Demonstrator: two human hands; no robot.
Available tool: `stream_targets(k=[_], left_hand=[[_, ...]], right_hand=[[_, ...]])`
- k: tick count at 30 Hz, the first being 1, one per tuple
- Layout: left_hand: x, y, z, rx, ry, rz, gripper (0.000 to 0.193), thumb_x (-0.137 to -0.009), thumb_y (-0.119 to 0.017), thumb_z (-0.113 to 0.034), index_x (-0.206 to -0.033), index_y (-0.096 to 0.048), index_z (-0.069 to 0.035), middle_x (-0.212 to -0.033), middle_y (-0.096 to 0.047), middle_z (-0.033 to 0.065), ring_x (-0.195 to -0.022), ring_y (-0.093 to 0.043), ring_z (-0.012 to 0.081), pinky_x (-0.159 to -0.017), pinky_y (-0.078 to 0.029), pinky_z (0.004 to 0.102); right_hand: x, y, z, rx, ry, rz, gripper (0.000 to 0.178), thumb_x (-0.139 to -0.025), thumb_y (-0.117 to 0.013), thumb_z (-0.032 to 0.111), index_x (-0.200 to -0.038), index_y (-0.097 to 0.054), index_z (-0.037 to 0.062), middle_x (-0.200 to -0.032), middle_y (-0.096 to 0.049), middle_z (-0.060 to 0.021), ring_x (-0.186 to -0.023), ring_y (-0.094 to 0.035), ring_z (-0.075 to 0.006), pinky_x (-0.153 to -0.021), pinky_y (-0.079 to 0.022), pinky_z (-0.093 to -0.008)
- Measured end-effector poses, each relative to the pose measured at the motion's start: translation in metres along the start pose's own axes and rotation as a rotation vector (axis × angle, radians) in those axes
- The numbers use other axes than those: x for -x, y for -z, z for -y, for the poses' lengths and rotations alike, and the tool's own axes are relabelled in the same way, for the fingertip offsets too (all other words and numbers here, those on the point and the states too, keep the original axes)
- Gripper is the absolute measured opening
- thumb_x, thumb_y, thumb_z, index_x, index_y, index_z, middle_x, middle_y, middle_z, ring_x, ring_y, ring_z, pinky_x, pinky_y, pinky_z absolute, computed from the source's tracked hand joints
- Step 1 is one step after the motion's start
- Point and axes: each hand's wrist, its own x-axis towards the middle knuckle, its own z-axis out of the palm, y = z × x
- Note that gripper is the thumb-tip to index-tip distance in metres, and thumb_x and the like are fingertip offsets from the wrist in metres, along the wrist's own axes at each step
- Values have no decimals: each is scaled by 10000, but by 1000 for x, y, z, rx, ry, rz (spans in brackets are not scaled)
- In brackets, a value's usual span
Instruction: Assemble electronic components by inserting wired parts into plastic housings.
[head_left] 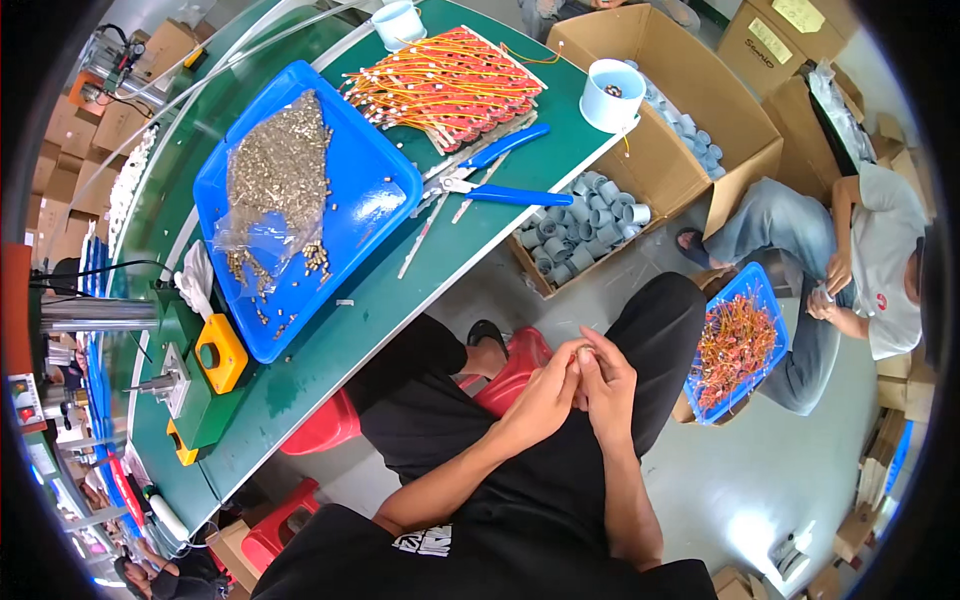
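The person sits with both hands brought together over the lap, the left hand (545,395) and right hand (605,385) pressed fingertip to fingertip, pinching something too small to make out (it is hidden between the fingers). Up on the green table (330,340) lie a blue tray (370,200) of small brass parts, blue-handled pliers (500,170) and a bundle of orange wires (450,85). Another person sits nearby beside a second blue tray (745,290).
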Motion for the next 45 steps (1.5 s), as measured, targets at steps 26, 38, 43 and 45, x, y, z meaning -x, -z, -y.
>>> stream_targets(k=[26,38,43,45], left_hand=[[30,10,-13,22,81,18,324,-1016,-365,-115,-1332,-302,-75,-681,-473,66,-570,-498,130,-553,-412,276],[29,18,-41,305,330,131,286,-1015,-362,-111,-1293,-357,-45,-665,-505,63,-568,-514,114,-558,-427,271],[23,6,-20,324,71,3,282,-1015,-416,-163,-1261,-409,-26,-730,-575,63,-672,-585,125,-679,-475,250],[20,10,-29,164,-46,-77,233,-998,-468,-156,-1172,-496,-4,-845,-642,82,-767,-632,131,-746,-494,254]], right_hand=[[4,2,1,300,211,217,289,-921,-573,159,-724,-495,-37,-664,-505,-118,-575,-465,-206,-556,-398,-332],[-1,2,8,543,643,94,214,-866,-592,96,-699,-521,-16,-657,-473,-124,-608,-479,-264,-575,-400,-357],[4,11,-15,-262,-29,74,375,-998,-404,280,-740,-513,31,-633,-455,-6,-537,-412,-109,-494,-323,-260],[4,10,-15,-462,-136,61,340,-981,-392,319,-816,-529,55,-629,-483,-15,-527,-442,-114,-487,-330,-247]])
